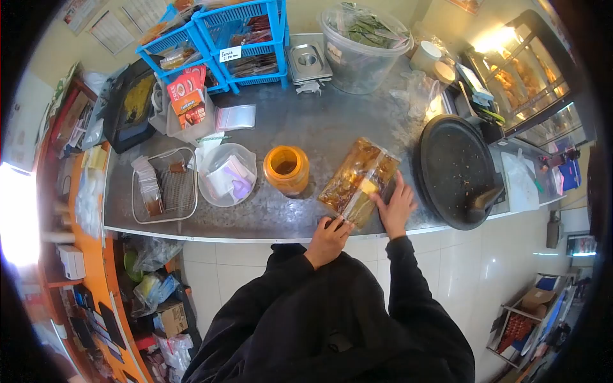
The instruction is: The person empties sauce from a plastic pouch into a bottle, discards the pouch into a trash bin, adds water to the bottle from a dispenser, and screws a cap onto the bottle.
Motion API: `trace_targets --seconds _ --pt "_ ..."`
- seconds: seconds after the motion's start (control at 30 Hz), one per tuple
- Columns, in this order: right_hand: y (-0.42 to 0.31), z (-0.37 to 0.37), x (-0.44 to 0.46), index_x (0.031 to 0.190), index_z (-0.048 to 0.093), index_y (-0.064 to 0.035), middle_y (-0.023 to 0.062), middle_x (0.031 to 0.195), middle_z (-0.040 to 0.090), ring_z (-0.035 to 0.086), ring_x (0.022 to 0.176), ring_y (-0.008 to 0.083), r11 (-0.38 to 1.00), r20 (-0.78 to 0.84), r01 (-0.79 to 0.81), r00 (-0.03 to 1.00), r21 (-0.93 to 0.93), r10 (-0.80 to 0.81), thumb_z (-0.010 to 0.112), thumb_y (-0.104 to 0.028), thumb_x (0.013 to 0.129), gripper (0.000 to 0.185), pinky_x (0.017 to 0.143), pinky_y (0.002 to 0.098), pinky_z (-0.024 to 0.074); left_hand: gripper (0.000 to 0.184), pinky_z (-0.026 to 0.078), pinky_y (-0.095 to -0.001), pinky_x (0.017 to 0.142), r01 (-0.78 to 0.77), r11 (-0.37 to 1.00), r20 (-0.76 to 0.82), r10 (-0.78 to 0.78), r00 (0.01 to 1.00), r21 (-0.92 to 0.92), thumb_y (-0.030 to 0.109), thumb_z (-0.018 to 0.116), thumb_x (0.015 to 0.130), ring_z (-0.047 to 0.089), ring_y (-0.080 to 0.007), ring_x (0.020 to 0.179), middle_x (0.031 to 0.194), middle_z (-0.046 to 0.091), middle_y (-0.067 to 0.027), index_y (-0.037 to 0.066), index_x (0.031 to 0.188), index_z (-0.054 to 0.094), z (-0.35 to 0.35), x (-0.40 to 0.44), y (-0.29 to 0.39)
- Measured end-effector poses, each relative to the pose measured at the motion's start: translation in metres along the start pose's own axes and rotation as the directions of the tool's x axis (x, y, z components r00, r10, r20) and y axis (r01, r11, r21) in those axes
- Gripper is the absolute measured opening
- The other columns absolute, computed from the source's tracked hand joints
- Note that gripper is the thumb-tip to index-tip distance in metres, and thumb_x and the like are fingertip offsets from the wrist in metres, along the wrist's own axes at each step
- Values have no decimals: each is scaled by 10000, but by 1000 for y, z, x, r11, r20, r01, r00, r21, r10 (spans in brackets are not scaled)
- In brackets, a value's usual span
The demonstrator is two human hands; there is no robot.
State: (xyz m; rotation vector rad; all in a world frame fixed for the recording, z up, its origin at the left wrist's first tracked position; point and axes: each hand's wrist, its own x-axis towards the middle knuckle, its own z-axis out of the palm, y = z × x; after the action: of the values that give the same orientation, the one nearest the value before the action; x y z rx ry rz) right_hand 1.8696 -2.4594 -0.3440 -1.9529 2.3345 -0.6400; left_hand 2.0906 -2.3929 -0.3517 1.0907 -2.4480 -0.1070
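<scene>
A rectangular clear plastic pack (pixel 359 182) with brown, glossy contents lies at a slant on the metal counter, with a yellowish patch near its right side. At its near left corner, my left hand (pixel 329 241) has its fingers curled onto the edge. My right hand (pixel 396 205) rests against the pack's right side, thumb and fingers apart. Left of the pack stands an orange-tinted jar (pixel 287 179), open at the top, with something dark inside. What the brown contents are, I cannot make out.
A round black pan (pixel 454 169) sits right of the pack. To the left are a clear bowl (pixel 214 191) with a lilac item and a wire basket (pixel 167 207). Behind stand blue crates (pixel 246 41), a scale (pixel 310 60) and a lidded tub (pixel 361 60). The counter edge runs before me.
</scene>
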Motion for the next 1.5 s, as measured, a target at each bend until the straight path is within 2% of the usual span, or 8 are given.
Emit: trace_targets --seconds 0.2,0.4,0.7,0.8,0.9,1.17,1.27,1.5 --pt "7 13 43 1520 338 -168 127 1244 515 469 1161 334 991 -35 -100 994 86 103 688 -636 794 933 964 554 314 363 412 -404 974 -18 998 -35 16 999 -52 123 566 850 561 -238 1177 1113 629 -53 35 1183 682 4 -6 -2" --pt "-43 12 -20 1496 393 -199 142 1359 465 339 1373 369 920 -11 391 920 30 -391 659 -754 726 986 1072 636 199 417 429 -407 994 -29 991 -30 26 999 -130 76 595 793 582 -254 1136 1136 648 -79 37 1200 678 0 -5 -7" --pt "-31 30 62 1524 318 -215 139 1443 386 241 1434 380 984 -98 160 981 -73 -167 665 -809 660 1105 1051 723 120 447 434 -433 1075 -14 972 22 19 1000 -233 66 623 674 594 -282 1076 1080 644 -106 -9 1110 693 4 3 -8" --pt "-44 16 31 1515 342 -218 151 1434 398 246 1429 389 913 -95 352 936 206 -340 700 -814 602 1148 1058 720 111 454 461 -414 1049 -38 971 -14 35 999 -237 63 632 650 604 -282 1041 1075 645 -112 -17 1092 696 5 5 -12" --pt "-49 15 10 1503 368 -219 160 1414 415 253 1425 390 858 76 511 855 54 -514 724 -808 568 1161 1073 706 105 454 501 -374 991 -53 972 -51 42 998 -230 65 637 644 611 -268 1019 1065 643 -96 -11 1087 696 8 5 -13" --pt "-66 45 74 1488 390 -226 142 1402 417 259 1421 385 926 -103 377 920 -17 -377 744 -755 596 1095 1080 708 111 413 538 -326 876 -14 959 -9 12 1000 -283 76 632 641 602 -253 1002 1007 634 -59 -3 1042 694 11 1 -10" --pt "-62 14 48 1480 385 -177 154 1420 412 273 1416 399 776 45 580 793 248 -607 746 -764 581 1133 1092 688 107 417 538 -320 882 -25 963 -20 21 1000 -267 72 634 635 603 -250 1004 1008 633 -50 4 1042 693 9 6 -15" --pt "-95 49 60 1480 387 -169 153 1391 421 277 1409 395 839 -26 542 840 52 -541 744 -773 577 1143 1094 692 87 453 547 -316 869 -50 962 -6 51 999 -269 89 655 625 597 -243 1041 1021 624 -42 33 1072 696 7 6 -16"
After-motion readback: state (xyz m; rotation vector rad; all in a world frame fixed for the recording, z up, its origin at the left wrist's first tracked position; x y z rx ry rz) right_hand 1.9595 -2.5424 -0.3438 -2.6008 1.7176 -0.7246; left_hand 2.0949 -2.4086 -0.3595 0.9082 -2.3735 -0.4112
